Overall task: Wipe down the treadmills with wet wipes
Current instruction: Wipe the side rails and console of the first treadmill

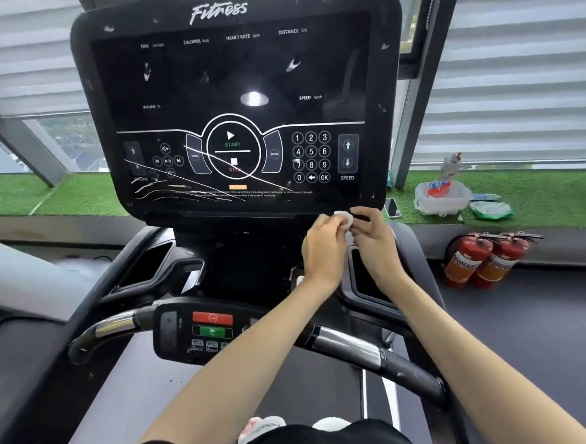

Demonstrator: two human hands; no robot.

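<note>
The wet wipe (344, 218) is a small, crumpled white wad, held just under the lower right corner of the treadmill (178, 331) screen (239, 98). Whether it touches the frame cannot be told. The dark screen carries white smears, flecks and long streaks across its buttons. On the green turf to the right lie a phone (393, 208), a white plastic bag (441, 199) and a green packet (491, 209). Two red fire extinguishers (482, 258) stand below them. The left hand (324, 244) and right hand (371, 237) are together, both pinching the wipe with curled fingers, forearms reaching over the handlebar (361, 349).
</note>
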